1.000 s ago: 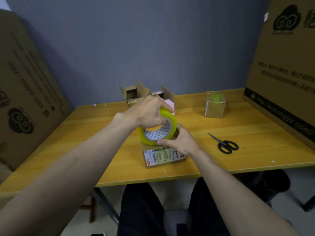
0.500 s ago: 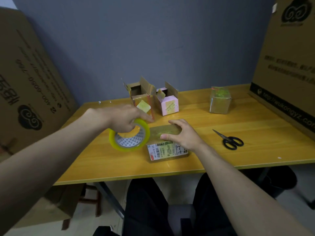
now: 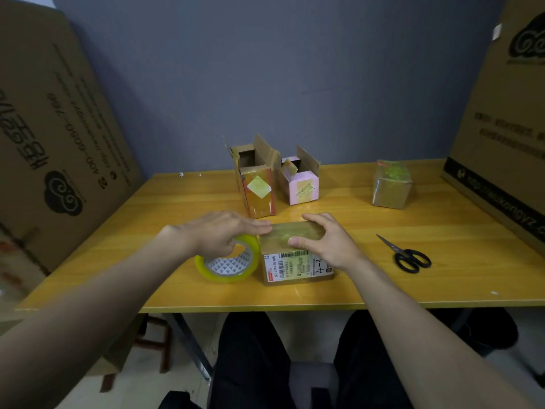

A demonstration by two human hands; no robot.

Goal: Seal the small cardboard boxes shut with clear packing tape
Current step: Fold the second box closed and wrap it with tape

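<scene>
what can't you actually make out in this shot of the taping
All in the head view:
- Tape strip between the tape roll and the labelled box: covered by the left hand.
- Box's top seam: partly under the right hand.
- Label print: too small to read.
- Insides of the two open boxes: hidden by their walls.

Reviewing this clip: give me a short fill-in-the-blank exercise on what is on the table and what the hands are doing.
1. The left hand grips the yellowish roll of clear packing tape, which sits to the ___ of the labelled brown cardboard box.
2. The right hand rests on top of that ___.
3. The black-handled scissors lie on the wooden table, touched by ___ hand.

Missing words: left; box; neither
</scene>
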